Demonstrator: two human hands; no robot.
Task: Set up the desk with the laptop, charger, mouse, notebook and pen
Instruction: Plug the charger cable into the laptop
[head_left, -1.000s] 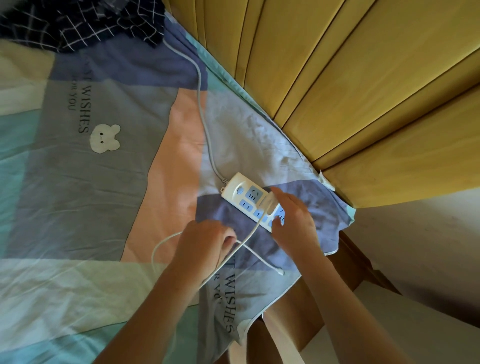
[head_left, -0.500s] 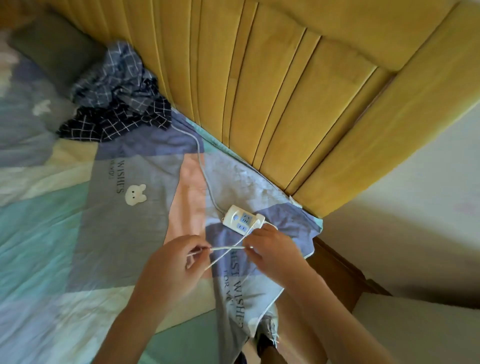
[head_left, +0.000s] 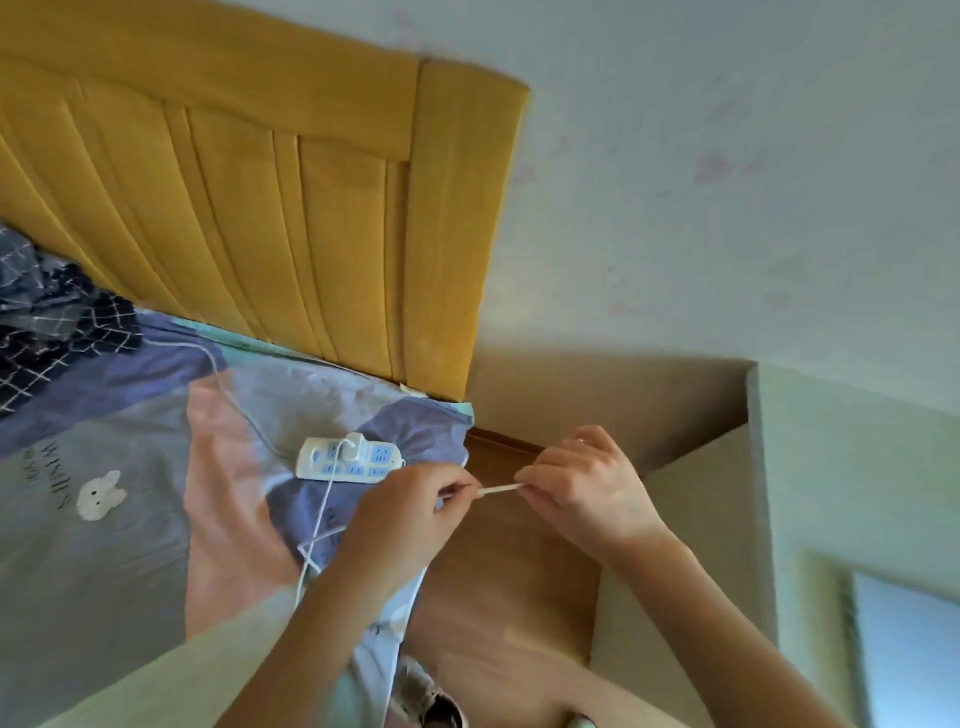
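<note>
While both hands pinch a short taut stretch of charger cable (head_left: 501, 489), left hand (head_left: 410, 512) at 9 o'clock of right hand (head_left: 582, 480), its plug (head_left: 355, 448) sits in the power strip (head_left: 349, 459) on the bed (head_left: 130, 467). Hard pull likely drags the strip off the edge or unseats the plug.

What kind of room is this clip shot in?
Most likely a bedroom: a padded yellow headboard against the wall, a patchwork bedsheet with a power strip lying on it, and crumpled checked fabric nearby.
</note>
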